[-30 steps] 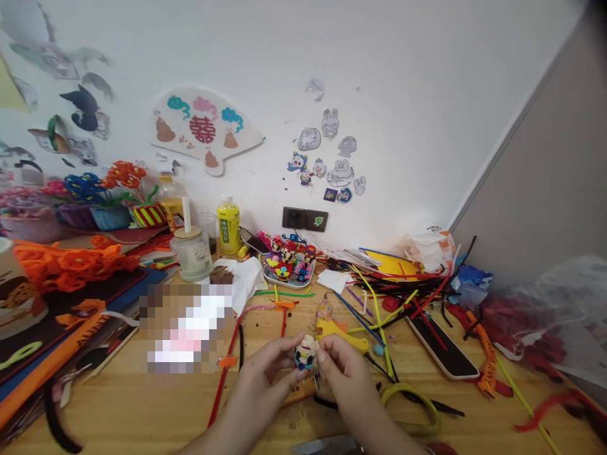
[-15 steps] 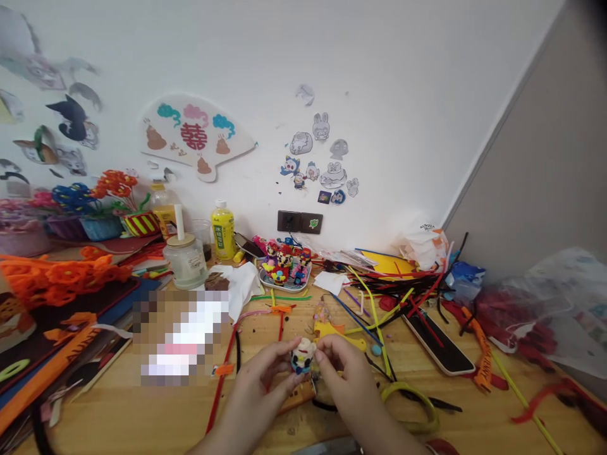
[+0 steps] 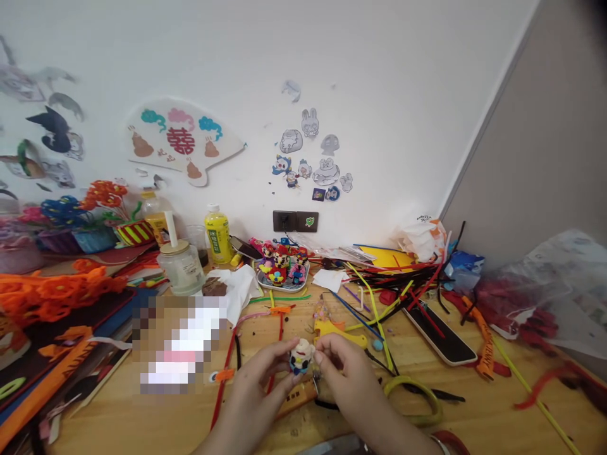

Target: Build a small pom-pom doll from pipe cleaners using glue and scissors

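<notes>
A small round pipe-cleaner figure (image 3: 300,355), cream on top with dark blue and red below, is pinched between the fingertips of both my hands just above the wooden table (image 3: 142,423). My left hand (image 3: 258,385) grips it from the left, thumb and forefinger on its side. My right hand (image 3: 344,376) grips it from the right. A yellow tool (image 3: 339,332) lies just beyond my hands. Several finished figures stand on a small tray (image 3: 283,284) farther back.
Loose pipe cleaners (image 3: 384,284) lie in a pile at the centre right beside a black phone (image 3: 439,335). A yellow-green ring (image 3: 417,395) lies right of my hand. A jar (image 3: 180,265), a yellow bottle (image 3: 215,234) and orange flowers (image 3: 52,287) crowd the left. A plastic bag (image 3: 554,297) sits far right.
The view has drifted so the scene sits slightly further left. Both hands stay pinched on the figure, turning it a little.
</notes>
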